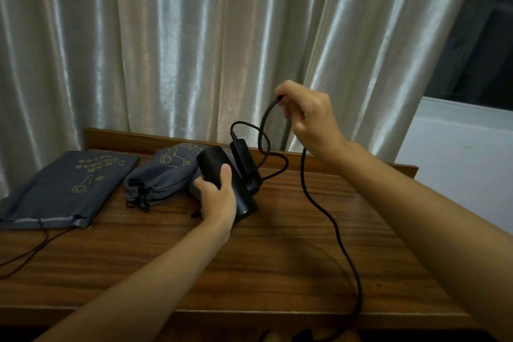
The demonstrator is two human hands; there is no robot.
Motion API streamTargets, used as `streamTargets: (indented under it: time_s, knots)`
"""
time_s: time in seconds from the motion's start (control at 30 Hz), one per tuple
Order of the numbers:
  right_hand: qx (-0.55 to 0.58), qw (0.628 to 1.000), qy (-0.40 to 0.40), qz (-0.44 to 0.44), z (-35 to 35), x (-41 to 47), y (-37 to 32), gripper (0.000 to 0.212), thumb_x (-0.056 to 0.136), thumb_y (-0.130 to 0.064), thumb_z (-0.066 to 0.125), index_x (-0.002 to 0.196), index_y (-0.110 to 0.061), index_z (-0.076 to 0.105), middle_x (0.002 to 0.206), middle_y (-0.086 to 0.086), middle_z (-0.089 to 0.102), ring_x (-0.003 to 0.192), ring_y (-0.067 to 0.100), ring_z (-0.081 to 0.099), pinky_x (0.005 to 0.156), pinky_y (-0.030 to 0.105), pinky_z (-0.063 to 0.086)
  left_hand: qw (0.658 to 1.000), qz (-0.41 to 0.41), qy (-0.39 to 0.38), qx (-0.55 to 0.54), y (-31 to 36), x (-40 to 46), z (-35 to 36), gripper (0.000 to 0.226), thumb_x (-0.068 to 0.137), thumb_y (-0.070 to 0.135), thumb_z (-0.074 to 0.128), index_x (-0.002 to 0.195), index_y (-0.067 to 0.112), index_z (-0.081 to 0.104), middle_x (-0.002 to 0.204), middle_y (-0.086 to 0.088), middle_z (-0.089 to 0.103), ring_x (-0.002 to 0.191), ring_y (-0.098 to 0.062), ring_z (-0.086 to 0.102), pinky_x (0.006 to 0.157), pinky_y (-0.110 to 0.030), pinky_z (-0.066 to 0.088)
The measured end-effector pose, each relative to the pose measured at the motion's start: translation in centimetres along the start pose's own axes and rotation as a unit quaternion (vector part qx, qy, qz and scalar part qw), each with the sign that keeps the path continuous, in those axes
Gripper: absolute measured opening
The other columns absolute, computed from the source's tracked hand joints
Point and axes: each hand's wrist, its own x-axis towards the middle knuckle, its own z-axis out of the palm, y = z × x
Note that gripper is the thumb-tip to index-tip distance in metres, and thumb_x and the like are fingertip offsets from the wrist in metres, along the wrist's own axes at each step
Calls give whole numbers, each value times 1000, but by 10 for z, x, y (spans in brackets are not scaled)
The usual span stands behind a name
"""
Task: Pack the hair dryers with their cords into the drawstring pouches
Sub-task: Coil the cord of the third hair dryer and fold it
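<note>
A black hair dryer (244,175) with its handle folded stands on the wooden table (277,258) near the middle. My left hand (218,197) grips its barrel from the left. My right hand (308,116) is raised above and to the right, pinching the dryer's black cord (327,211). The cord loops behind the dryer and trails off the table's front edge. A full grey drawstring pouch (158,178) lies just left of the dryer. A flat, empty grey pouch (69,189) lies at the far left.
A pale satin curtain (194,36) hangs right behind the table. The flat pouch's drawstring (27,255) trails over the left front of the table. A white sill and dark window (472,64) are at the right.
</note>
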Motion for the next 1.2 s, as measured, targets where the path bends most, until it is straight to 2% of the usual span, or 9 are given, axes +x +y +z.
streamTargets:
  time_s: [0.1, 0.27, 0.4, 0.5, 0.63, 0.73, 0.9, 1.07, 1.2]
  knots:
    - [20, 998, -45, -47, 2, 2, -20, 22, 89, 9, 43, 94, 3, 63, 80, -7, 50, 67, -4, 48, 65, 11, 39, 996, -65, 14, -63, 8, 2, 5, 56, 96, 51, 50, 136, 18, 29, 127, -12, 52, 110, -28, 54, 95, -45, 47]
    - [43, 988, -80, -128, 3, 0, -50, 29, 85, 1, 35, 90, 5, 63, 84, -11, 46, 77, -4, 42, 64, 11, 38, 978, -153, 84, -119, 14, 9, 9, 70, 94, 53, 52, 146, 16, 24, 137, -16, 49, 121, -36, 52, 102, -50, 44]
    - [81, 986, -51, -139, 6, 1, -64, 25, 86, 6, 39, 91, 7, 63, 84, -10, 47, 74, -4, 44, 61, 16, 46, 990, -93, 72, -83, 8, 16, 2, 65, 93, 50, 55, 141, 15, 30, 119, -2, 50, 110, -28, 55, 93, -42, 46]
    - [99, 986, -41, -125, 8, 4, -69, 24, 84, 10, 40, 92, 7, 62, 84, -12, 46, 67, -11, 42, 65, 11, 42, 997, -44, 42, -37, 3, 18, -1, 57, 92, 51, 55, 134, 16, 39, 126, -5, 55, 108, -26, 56, 89, -41, 47]
    - [118, 985, -40, -117, 14, -5, -74, 22, 85, 8, 41, 93, 7, 61, 86, -12, 48, 72, -16, 45, 67, 5, 37, 993, -33, 63, -96, 9, 14, 1, 54, 97, 39, 51, 144, 34, 24, 142, -7, 42, 109, -24, 50, 81, -37, 44]
    - [156, 986, -31, -58, 17, -11, -71, 17, 89, 9, 42, 93, 4, 57, 79, -12, 54, 67, -10, 50, 63, 9, 39, 989, -43, 67, -124, 14, 17, -1, 46, 101, 30, 46, 142, 42, 31, 146, -8, 41, 108, -24, 53, 82, -40, 49]
    - [155, 979, -82, 104, 22, -34, -51, 23, 105, -24, 32, 99, -8, 48, 90, 1, 70, 79, 11, 69, 65, 37, 56, 980, -81, 80, -163, 13, 17, -7, 51, 102, 30, 45, 147, 42, 26, 139, -13, 45, 78, -13, 49, 54, -29, 40]
    - [204, 947, -113, 220, 25, -50, -45, 30, 107, -34, 29, 100, -10, 45, 89, 6, 71, 78, 17, 72, 66, 48, 60, 977, -77, 96, -176, 16, 18, -11, 51, 102, 31, 44, 146, 46, 23, 139, -11, 43, 81, -15, 51, 58, -30, 43]
    - [315, 900, -118, 276, 27, -46, -57, 29, 108, -28, 29, 99, -4, 40, 82, 19, 70, 68, 33, 72, 61, 59, 58, 989, -28, 89, -113, 15, 16, -9, 50, 102, 33, 45, 144, 49, 24, 147, -12, 36, 100, -20, 47, 65, -31, 44]
